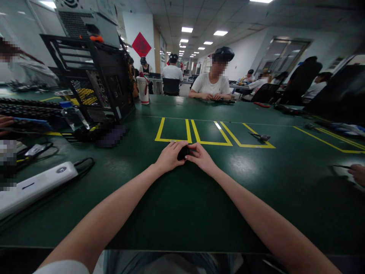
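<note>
Both hands meet over the dark green table [182, 198], just in front of the yellow tape marks. Between them is a small black rounded object [183, 153], shaped like a computer mouse and partly covered by fingers. My left hand [171, 156] wraps round its left side, with the fingers over the top. At its right edge, the thumb and fingertips of my right hand [201, 158] pinch it. A small tool like a screwdriver [261, 137], with a thin shaft and dark handle, lies farther off to the right, across a yellow line.
At left stand an open black computer case [111, 83], a water bottle [73, 116] and a white power strip [40, 186]. A paper cup [143, 89] is behind. Another person's hand [357, 174] holds a thin tool at right. A person [212, 83] sits opposite.
</note>
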Motion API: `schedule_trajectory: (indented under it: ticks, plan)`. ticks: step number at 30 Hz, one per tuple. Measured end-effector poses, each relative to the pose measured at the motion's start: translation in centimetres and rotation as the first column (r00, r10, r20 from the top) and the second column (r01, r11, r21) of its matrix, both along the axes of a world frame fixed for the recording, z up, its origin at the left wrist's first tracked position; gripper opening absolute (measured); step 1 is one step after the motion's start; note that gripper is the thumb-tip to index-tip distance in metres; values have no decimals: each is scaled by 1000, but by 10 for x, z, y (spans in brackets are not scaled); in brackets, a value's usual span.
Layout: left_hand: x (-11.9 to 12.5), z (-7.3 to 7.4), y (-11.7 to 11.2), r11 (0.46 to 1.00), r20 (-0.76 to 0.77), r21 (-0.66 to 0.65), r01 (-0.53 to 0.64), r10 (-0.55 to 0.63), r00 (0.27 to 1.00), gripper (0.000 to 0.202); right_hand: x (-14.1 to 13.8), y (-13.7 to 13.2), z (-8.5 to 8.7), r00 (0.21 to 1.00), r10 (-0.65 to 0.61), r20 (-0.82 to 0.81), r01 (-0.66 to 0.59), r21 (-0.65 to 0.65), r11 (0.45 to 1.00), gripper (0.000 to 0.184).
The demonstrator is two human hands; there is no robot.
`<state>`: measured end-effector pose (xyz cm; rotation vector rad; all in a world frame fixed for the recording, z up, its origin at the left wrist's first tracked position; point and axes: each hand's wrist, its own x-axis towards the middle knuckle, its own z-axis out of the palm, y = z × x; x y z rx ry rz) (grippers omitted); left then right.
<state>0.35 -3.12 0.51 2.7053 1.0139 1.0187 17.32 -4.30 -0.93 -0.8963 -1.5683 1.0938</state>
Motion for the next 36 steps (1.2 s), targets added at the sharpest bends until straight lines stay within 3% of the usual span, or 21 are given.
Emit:
schedule_trajectory:
  ticks: [5,13,18,20,28,32,36]
  plan:
    - [0,0,1,1000,-2,-1,-3,3,1000,60,0,2,0,997,-73,26,73,26,997,27]
    - [0,-1,1,1000,-7,4,-3,3,1000,59,3,4,-3,1000,6,-1,-6,1,1000,35]
    - [0,-1,1,1000,-10,6,-3,3,1000,60,2,5,-3,998,-40,-40,40,-11,999,26]
    - [0,-1,2,1000,-17,6,-4,4,1000,60,2,6,-3,998,-58,-35,57,-17,998,30]
    - [0,-2,2,1000,-10,8,-5,5,1000,59,7,7,-2,998,51,-27,-52,-45,998,37]
    - [1,-2,2,1000,-17,9,-10,10,1000,59,4,7,-2,998,-2,-59,0,-47,999,27]
    - [1,-2,3,1000,-17,6,-7,7,1000,59,4,8,-1,999,-30,-37,29,-39,999,33]
